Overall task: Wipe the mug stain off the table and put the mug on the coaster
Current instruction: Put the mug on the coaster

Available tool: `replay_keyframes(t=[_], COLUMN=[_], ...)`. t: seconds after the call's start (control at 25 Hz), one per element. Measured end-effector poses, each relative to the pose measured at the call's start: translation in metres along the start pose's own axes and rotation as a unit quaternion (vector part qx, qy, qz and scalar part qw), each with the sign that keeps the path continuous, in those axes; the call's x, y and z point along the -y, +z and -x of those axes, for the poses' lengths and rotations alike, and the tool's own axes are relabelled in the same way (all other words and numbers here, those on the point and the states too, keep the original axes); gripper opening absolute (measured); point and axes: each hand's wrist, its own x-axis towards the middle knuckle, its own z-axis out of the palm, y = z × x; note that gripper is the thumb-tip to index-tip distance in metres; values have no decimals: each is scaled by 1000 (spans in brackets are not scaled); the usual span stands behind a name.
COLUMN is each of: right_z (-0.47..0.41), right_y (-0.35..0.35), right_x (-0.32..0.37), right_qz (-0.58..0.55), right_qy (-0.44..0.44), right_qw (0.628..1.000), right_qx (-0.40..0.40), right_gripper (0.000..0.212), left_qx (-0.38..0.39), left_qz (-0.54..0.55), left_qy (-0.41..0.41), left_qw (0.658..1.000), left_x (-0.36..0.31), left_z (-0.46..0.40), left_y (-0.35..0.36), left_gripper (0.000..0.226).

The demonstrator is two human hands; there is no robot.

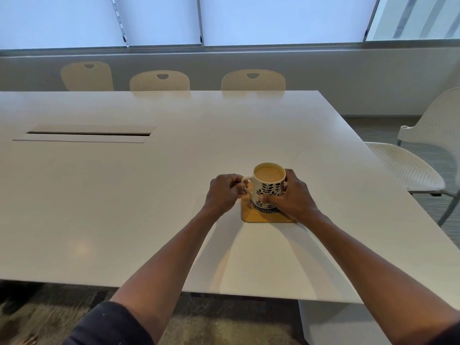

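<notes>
Mug [270, 186] sits on the coaster [261, 216], near the tabletop's [149, 195] front right area. Left hand [224, 194] is closed on the handle; right hand [291, 195] wraps the mug body. Liquid stands close to the rim: an abrupt release or tilt risks a spill. No stain or cloth is visible.

Office meeting room, long table [124, 195], chairs [253, 80]
</notes>
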Motion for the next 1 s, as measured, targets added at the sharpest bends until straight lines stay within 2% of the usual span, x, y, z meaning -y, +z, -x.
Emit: replay_keyframes(t=[0.28, 0.56, 0.72, 0.88, 1.0], right_z=[3, 8, 18, 29, 36], right_y=[0, 5, 2, -2, -1], right_x=[0, -6, -11, -18, -21], right_qz=[-7, -16, -29, -11, 9], right_qy=[6, 6, 0, 3, 1], right_qw=[1000, 1000, 999, 999, 998], right_qx=[1, 3, 23, 52, 70], right_gripper=[92, 85, 87, 74, 67], left_qx=[4, -7, -18, 20, 57], left_qz=[2, 6, -67, -192, -252], left_qy=[3, -5, 12, -4, 1], left_qw=[1000, 1000, 997, 981, 966], left_x=[3, 1, 4, 13, 14], left_z=[1, 6, 13, 28, 34], left_y=[2, 4, 8, 14, 19], left_gripper=[12, 11, 20, 44, 39])
